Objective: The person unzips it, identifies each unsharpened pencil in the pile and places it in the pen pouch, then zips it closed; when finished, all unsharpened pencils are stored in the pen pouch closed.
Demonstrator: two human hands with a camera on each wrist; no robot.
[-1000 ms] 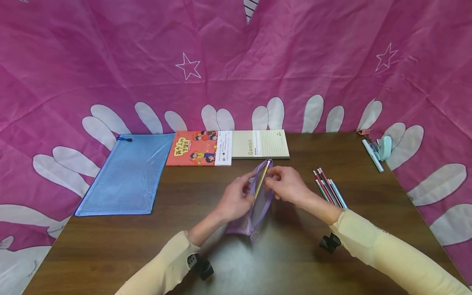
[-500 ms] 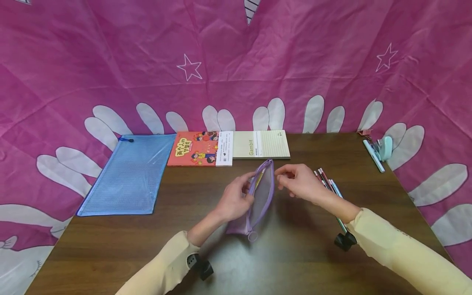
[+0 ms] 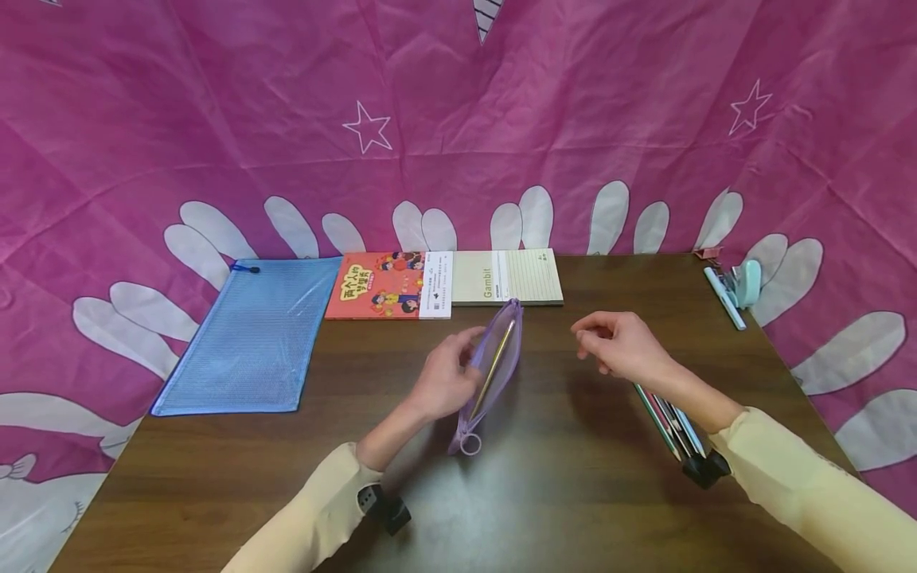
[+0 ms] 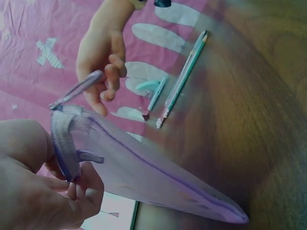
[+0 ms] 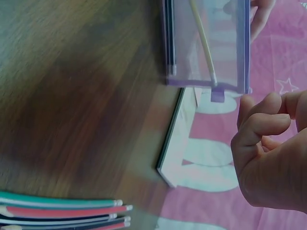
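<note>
In the head view my left hand [image 3: 442,378] grips the upper edge of a purple see-through zip pencil pouch [image 3: 510,358] and keeps it upright on or just over the table. A yellow pencil [image 3: 494,362] shows through its side; in the right wrist view a dark pencil [image 5: 170,43] also lies along the pouch's lower edge. To the right of the pouch, apart from it, my right hand [image 3: 622,346] hovers with loosely bent fingers and nothing in them. Several pencils [image 3: 669,422] lie on the table beneath my right forearm, which partly hides them.
A blue mesh zip bag [image 3: 243,342] lies at the left. Along the back are a red book [image 3: 380,294] and a Gambit notebook [image 3: 530,278]. At the back right sit a light blue pen [image 3: 725,298] and a mint-green gadget [image 3: 748,282], before a pink cloth [image 3: 444,119].
My right hand has let go of the yellow pencil inside the pouch and drawn away to the right. The left hand has turned the pouch and shifted it slightly left.
</note>
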